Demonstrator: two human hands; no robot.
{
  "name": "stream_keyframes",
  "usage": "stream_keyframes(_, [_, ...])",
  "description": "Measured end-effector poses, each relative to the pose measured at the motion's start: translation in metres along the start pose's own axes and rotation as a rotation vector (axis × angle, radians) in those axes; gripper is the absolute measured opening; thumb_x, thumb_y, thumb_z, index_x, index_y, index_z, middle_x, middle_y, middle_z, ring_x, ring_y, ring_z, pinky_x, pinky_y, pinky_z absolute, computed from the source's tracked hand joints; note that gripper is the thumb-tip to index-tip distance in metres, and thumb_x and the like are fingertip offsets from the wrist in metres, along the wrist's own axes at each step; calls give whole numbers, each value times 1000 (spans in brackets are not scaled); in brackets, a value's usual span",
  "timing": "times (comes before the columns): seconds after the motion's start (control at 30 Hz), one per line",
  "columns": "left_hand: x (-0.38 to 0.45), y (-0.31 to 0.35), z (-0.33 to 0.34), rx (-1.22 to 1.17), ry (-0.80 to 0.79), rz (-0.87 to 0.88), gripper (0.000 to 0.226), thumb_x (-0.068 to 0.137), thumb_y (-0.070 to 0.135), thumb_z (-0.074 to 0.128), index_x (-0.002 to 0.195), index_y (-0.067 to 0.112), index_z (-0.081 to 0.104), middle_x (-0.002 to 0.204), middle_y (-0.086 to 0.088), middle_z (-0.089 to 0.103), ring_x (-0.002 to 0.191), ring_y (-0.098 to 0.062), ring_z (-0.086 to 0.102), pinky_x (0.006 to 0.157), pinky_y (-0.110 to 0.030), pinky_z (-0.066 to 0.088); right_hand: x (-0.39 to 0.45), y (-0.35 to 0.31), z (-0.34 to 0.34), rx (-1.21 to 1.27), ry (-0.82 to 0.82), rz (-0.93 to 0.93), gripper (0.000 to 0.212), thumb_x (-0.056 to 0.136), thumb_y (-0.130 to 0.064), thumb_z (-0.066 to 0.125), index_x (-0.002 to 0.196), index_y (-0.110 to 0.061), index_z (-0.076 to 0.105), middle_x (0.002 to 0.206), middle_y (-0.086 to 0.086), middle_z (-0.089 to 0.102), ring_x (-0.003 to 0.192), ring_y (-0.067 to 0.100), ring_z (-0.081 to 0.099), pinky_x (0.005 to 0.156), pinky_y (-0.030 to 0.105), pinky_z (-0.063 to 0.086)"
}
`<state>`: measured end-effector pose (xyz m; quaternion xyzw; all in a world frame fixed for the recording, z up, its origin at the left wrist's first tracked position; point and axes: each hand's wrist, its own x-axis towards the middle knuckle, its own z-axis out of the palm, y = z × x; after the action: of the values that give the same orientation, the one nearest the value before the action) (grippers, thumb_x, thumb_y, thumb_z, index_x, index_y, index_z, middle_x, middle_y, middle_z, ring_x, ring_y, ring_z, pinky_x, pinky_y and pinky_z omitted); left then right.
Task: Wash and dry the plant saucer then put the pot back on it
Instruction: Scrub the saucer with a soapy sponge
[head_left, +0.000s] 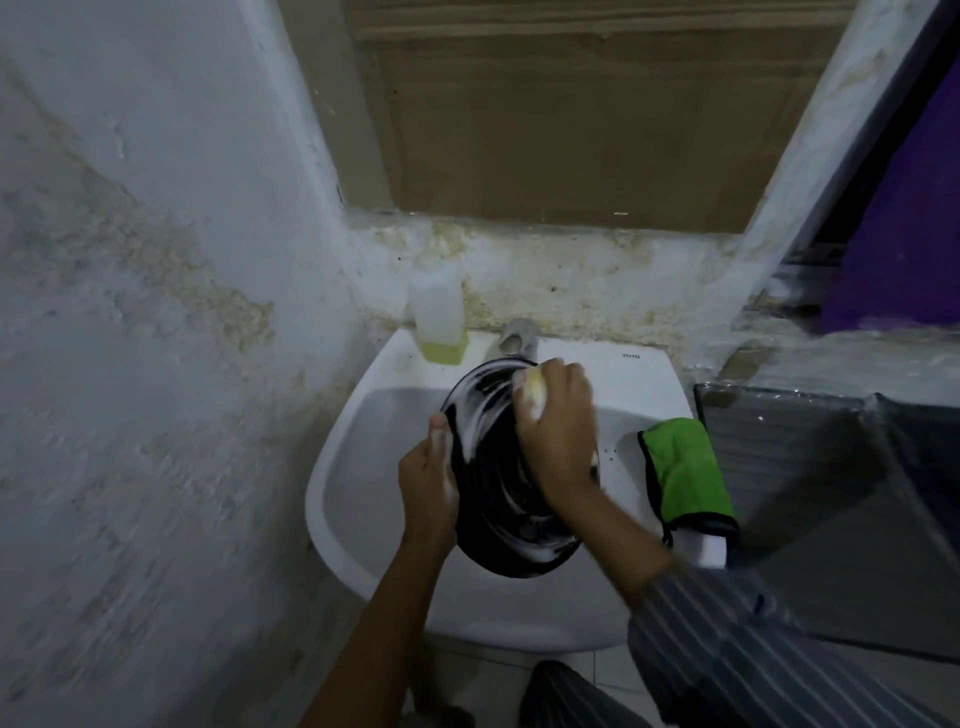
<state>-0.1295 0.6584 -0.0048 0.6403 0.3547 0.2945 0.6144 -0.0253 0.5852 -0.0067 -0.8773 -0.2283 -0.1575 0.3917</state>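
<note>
Both hands' grip closed: left hand (429, 486) on soapy saucer (498, 499), right hand (558, 431) on sponge (532, 396), over sink (363, 415)

In dim light a white wall-hung washbasin (358, 525) sits in a corner, with stained, flaking plaster wall (156, 260) to its left and behind it, a brown cardboard panel (571, 130) above that, and pale floor tiles (498, 675) below.

Black plant saucer (498, 483), round and soapy.
Tilted, streaked with white suds, between the left hand (428, 483) and right hand (558, 431).
</note>
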Motion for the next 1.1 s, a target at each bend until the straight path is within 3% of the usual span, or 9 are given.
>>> stream_keyframes(0.17, [6,-2,-6,-49,14,1,31,100,19,40,79,21,64,56,22,63,53,12,59,51,-2,43,-74,-17,4,13,-116,-456,23,80,-39,57,86,-19,47,81,7,55,71,22,47,59,29,38])
stream_keyframes(0.23, [7,-4,-11,-63,39,15,27,100,22,41,87,21,65,62,23,65,53,16,58,49,2,41,-73,7,-1,21,-122,-369,22,82,-40,52,87,-19,47,80,9,56,74,24,48,59,31,41])
stream_keyframes(0.37, [7,-6,-13,-150,64,-89,46,96,40,44,73,3,61,62,-3,60,46,0,58,44,-12,46,-52,52,-11,42,-67,218,26,93,-30,50,91,-5,49,91,16,50,85,36,51,66,38,41])
stream_keyframes(0.43, [7,-7,-9,-134,58,-70,45,94,42,45,72,5,58,60,-5,55,50,-6,56,48,-16,47,-44,49,-10,82,-13,344,23,94,-27,50,90,-5,45,92,15,48,87,35,49,68,40,40])
stream_keyframes(0.6, [14,-2,2,40,-33,39,57,94,45,41,71,-2,62,67,-11,64,64,-17,60,58,-28,49,-56,-15,-3,116,-13,-27,23,90,-37,48,90,-15,44,87,9,52,82,21,48,70,26,39])
stream_keyframes(0.7, [10,3,4,23,-57,41,54,91,49,41,64,7,60,61,-8,61,58,-14,58,53,-22,47,-47,-18,-9,138,14,-110,28,89,-39,45,92,-11,48,86,12,54,80,24,53,67,31,44])
stream_keyframes(0.9, [-5,6,4,80,-166,281,48,88,45,45,46,25,35,40,8,44,42,1,39,44,-12,31,-20,38,-25,307,67,462,32,97,-38,40,101,-6,43,97,11,47,83,26,49,68,32,38])
stream_keyframes(1.03, [-9,7,-4,403,-411,538,49,92,53,42,50,30,32,42,7,40,47,-5,42,49,-11,29,-6,72,-47,1035,-308,1033,78,86,-72,28,135,-14,44,132,17,53,119,31,54,102,44,44])
stream_keyframes(1.1, [-13,8,-8,660,-558,662,45,84,61,29,53,28,31,45,9,36,49,-7,41,49,-14,28,-5,89,-65,1038,-519,1102,86,74,-81,33,121,-12,53,110,17,68,95,27,68,71,35,59])
